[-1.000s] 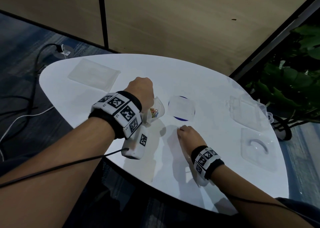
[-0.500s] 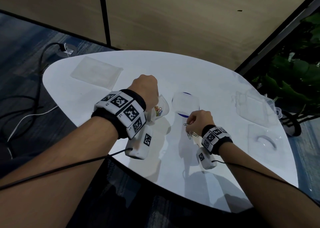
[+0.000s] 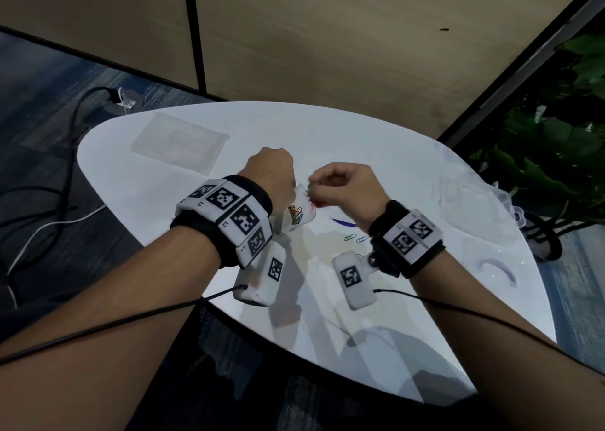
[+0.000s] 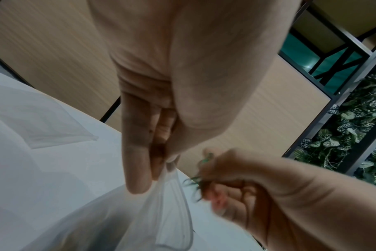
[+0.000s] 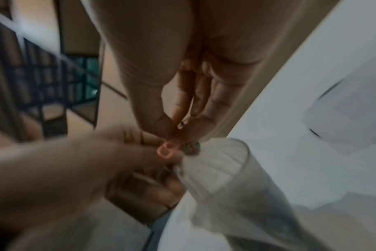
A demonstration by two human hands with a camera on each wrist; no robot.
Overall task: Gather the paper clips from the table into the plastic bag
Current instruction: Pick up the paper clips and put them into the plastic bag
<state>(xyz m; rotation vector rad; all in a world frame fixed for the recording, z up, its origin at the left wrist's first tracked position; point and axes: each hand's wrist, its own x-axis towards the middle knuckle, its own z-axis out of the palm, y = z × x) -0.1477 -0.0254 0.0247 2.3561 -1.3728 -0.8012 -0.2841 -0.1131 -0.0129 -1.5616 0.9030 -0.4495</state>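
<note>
My left hand [image 3: 273, 172] pinches the rim of a small clear plastic bag [image 3: 299, 216] and holds it up above the white table [image 3: 409, 175]; several coloured clips show through its bottom. My right hand [image 3: 340, 185] pinches a few paper clips [image 5: 167, 150], one pink and some green, right at the bag's mouth [image 5: 217, 163]. Two loose clips [image 3: 355, 238], green and blue, lie on the table below my right wrist. In the left wrist view the left fingers [image 4: 137, 163] grip the bag [image 4: 161, 203] while the right hand [image 4: 236, 183] holds green clips beside it.
A flat clear bag [image 3: 178, 142] lies at the table's far left. A round clear lid with a dark rim [image 3: 343, 222] sits behind my right wrist. Clear plastic boxes [image 3: 471, 208] and a tray [image 3: 494, 267] stand at the right. A plant [image 3: 556, 155] grows beyond the table.
My right hand picked clips off the table, rose and moved left to the bag's mouth. The left hand kept holding the bag up.
</note>
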